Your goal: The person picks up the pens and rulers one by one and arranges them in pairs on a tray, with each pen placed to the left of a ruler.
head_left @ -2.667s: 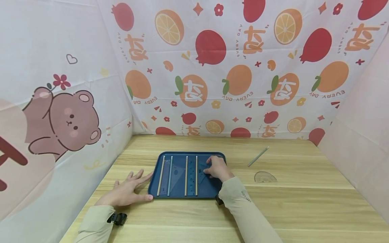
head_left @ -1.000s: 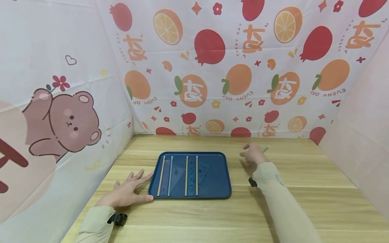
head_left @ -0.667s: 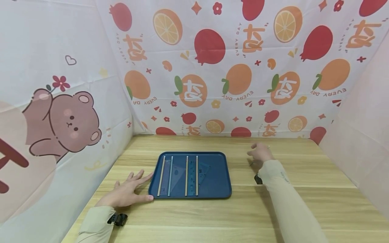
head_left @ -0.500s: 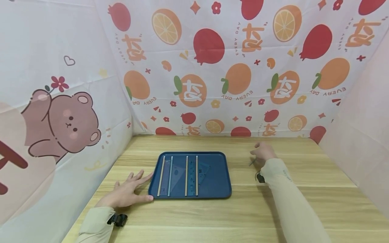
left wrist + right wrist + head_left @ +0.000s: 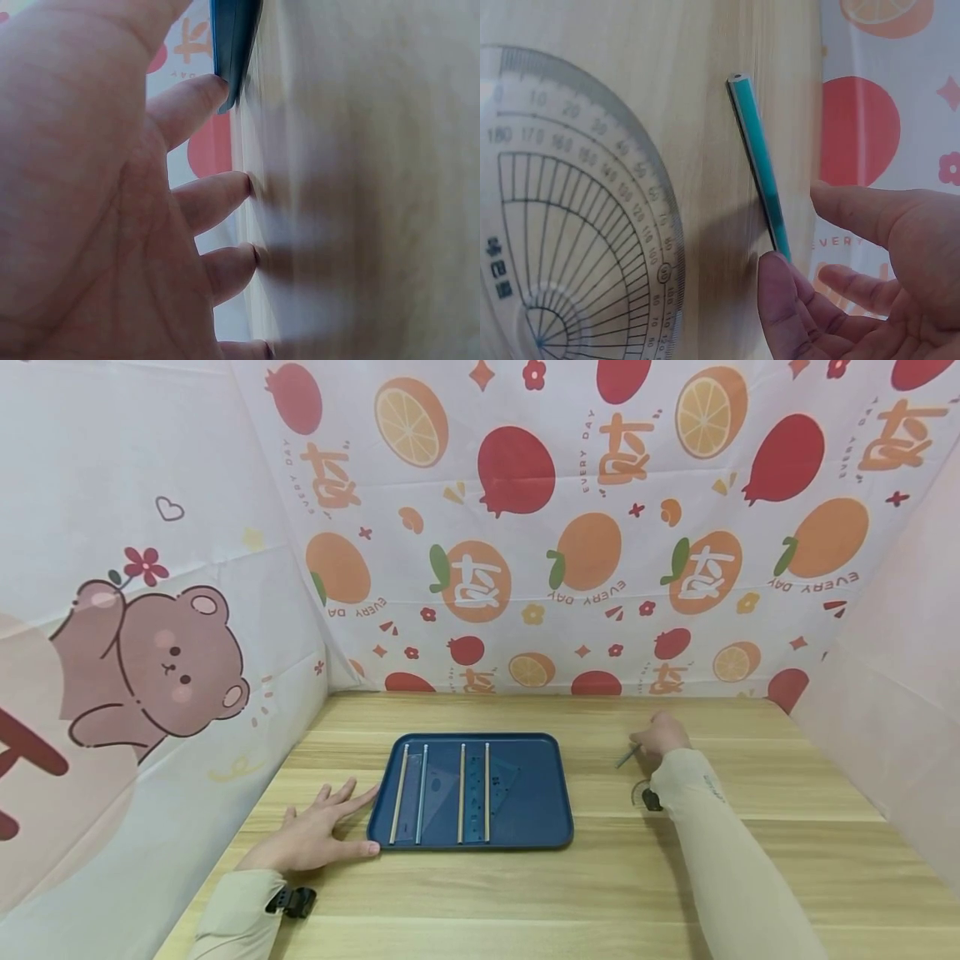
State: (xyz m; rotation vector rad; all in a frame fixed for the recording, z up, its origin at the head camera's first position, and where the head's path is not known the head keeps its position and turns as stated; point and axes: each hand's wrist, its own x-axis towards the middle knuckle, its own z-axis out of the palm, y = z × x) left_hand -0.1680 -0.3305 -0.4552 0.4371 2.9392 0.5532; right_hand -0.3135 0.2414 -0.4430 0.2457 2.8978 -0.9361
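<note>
My left hand (image 5: 330, 817) lies flat on the wooden table, fingers straight, and its index finger (image 5: 196, 101) touches the left edge of the blue tray (image 5: 542, 822). The tray holds clear rulers (image 5: 474, 793) and a set square, laid lengthwise. To the right of the tray my right hand (image 5: 657, 733) is over the far end of a teal pencil (image 5: 628, 757) that lies on the table. In the right wrist view the thumb (image 5: 780, 300) touches the pencil (image 5: 756, 161), while the index finger (image 5: 855, 214) stays a little apart on its other side.
A clear protractor (image 5: 577, 225) lies flat on the table just beside the pencil, partly hidden by my right forearm in the head view (image 5: 637, 792). Printed fabric walls close off the left, the back and the right.
My right hand has left the tray and moved right to the pencil, settling over its far end. The left hand and the tray have not moved.
</note>
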